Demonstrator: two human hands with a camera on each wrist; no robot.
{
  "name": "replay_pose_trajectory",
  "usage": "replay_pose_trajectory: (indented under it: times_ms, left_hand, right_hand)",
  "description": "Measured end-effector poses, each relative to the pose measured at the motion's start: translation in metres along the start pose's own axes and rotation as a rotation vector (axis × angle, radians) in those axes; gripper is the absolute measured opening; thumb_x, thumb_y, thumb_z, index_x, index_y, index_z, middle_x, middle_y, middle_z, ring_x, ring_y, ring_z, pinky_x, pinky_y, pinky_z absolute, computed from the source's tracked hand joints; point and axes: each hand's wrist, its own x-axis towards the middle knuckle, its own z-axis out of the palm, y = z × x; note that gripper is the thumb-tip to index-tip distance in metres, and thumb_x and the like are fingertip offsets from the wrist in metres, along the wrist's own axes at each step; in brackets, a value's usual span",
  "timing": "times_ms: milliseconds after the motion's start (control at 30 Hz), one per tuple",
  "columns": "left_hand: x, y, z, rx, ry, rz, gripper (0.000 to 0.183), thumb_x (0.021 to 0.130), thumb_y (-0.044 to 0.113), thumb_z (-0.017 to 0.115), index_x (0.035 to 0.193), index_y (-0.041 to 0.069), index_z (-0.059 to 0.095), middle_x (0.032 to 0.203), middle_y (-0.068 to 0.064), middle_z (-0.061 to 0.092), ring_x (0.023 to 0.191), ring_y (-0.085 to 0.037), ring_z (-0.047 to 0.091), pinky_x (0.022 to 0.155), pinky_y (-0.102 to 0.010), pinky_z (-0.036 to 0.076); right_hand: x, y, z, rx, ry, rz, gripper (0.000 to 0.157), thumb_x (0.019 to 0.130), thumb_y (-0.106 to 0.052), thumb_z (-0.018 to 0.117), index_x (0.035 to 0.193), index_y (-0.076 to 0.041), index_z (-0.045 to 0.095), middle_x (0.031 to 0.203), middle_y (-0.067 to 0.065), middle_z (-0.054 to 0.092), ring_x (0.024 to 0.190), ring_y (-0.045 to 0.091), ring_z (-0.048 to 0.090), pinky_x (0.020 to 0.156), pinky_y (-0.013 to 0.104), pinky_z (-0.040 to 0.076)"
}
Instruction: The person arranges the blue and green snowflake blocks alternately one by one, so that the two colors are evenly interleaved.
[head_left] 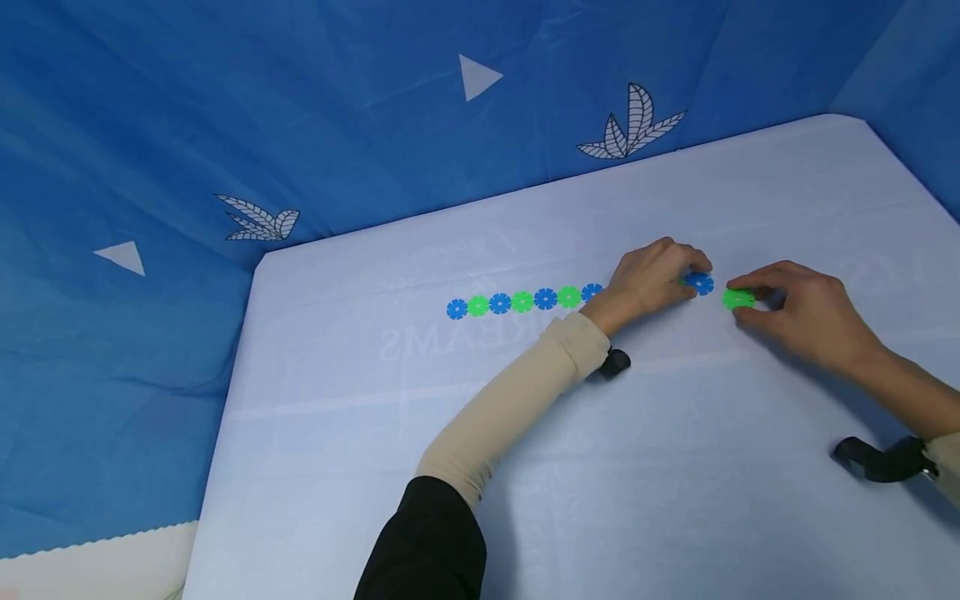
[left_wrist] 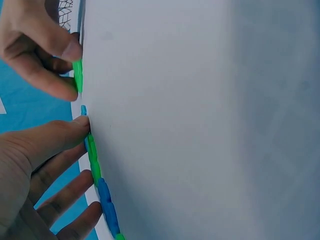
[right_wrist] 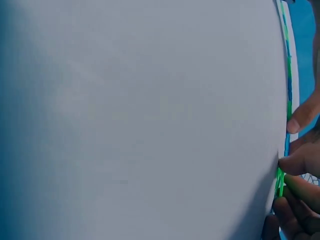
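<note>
A row of flat, notched snowflake discs, alternating blue and green [head_left: 522, 301], lies across the white table; part of it is hidden under my left hand [head_left: 654, 275]. At the row's right end, my left hand pinches a blue disc [head_left: 701, 284] between thumb and fingers. My right hand [head_left: 806, 312] holds a green disc [head_left: 738, 298] by its edge, just right of the blue one. A small gap separates these two discs in the head view. The left wrist view shows the green disc [left_wrist: 78, 75] nearly edge-on, apart from the blue disc [left_wrist: 84, 111].
A white cloth with faint mirrored lettering covers the table [head_left: 337, 467]. Blue curtain [head_left: 360, 100] with leaf and triangle prints hangs along the far and left sides. Black devices [head_left: 877, 460] are strapped at both wrists.
</note>
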Motion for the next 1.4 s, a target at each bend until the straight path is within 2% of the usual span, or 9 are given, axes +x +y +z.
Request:
replay_pose_trajectory:
  times_ms: [267,400,600,867,1067,1167,1400]
  left_hand:
    - [0.0,-0.001,0.001,-0.003,0.004,0.003,0.04,0.092,0.03,0.071,0.131,0.032,0.064,0.129,0.022,0.059,0.114,0.005,0.047,0.091,-0.013,0.039]
    - [0.0,-0.001,0.001,0.0,0.002,0.01,0.04,0.092,0.031,0.071,0.131,0.032,0.064,0.13,0.022,0.058,0.116,0.005,0.046,0.091,-0.013,0.039]
    - [0.001,-0.001,0.0,0.001,-0.003,0.005,0.04,0.092,0.031,0.071,0.131,0.032,0.064,0.13,0.023,0.058,0.116,0.005,0.046,0.092,-0.013,0.039]
    - [0.002,-0.002,0.001,0.005,-0.007,0.012,0.04,0.092,0.031,0.07,0.131,0.032,0.064,0.13,0.022,0.058,0.117,0.005,0.046,0.092,-0.013,0.039]
    - [0.002,-0.002,0.001,0.004,-0.009,0.008,0.039,0.092,0.031,0.07,0.131,0.032,0.064,0.13,0.022,0.058,0.117,0.004,0.046,0.092,-0.014,0.04]
    - [0.003,-0.002,0.001,0.003,-0.009,0.009,0.039,0.092,0.031,0.07,0.131,0.032,0.064,0.129,0.022,0.059,0.116,0.004,0.047,0.092,-0.014,0.04]
    - [0.003,-0.003,0.001,-0.007,-0.013,0.014,0.039,0.092,0.031,0.071,0.131,0.031,0.064,0.129,0.021,0.059,0.116,0.004,0.047,0.091,-0.014,0.04]
  right_hand:
    - [0.014,0.005,-0.002,0.013,-0.014,0.084,0.031,0.083,-0.006,0.072,0.112,0.005,0.07,0.105,0.023,0.063,0.089,0.032,0.055,0.061,0.017,0.034]
    - [0.018,0.007,-0.001,0.006,-0.009,0.11,0.031,0.085,-0.008,0.072,0.113,0.007,0.069,0.108,0.025,0.062,0.091,0.036,0.057,0.06,0.018,0.034]
    - [0.021,0.004,0.0,0.012,-0.01,0.146,0.031,0.087,-0.008,0.07,0.114,0.007,0.068,0.111,0.026,0.059,0.093,0.038,0.057,0.061,0.025,0.038]
    - [0.022,0.001,0.002,0.002,-0.018,0.136,0.031,0.088,-0.008,0.069,0.114,0.007,0.068,0.112,0.026,0.059,0.094,0.039,0.057,0.062,0.027,0.039]
    - [0.025,-0.002,0.004,0.006,-0.019,0.113,0.031,0.088,-0.008,0.069,0.115,0.007,0.067,0.115,0.027,0.059,0.094,0.04,0.058,0.064,0.034,0.041]
    - [0.025,-0.002,0.004,0.0,-0.015,0.102,0.031,0.088,-0.009,0.07,0.115,0.007,0.068,0.115,0.026,0.059,0.094,0.04,0.059,0.063,0.03,0.039]
    - [0.024,-0.001,0.006,0.003,-0.01,0.059,0.031,0.088,-0.008,0.071,0.115,0.006,0.067,0.114,0.024,0.061,0.094,0.037,0.058,0.065,0.029,0.039]
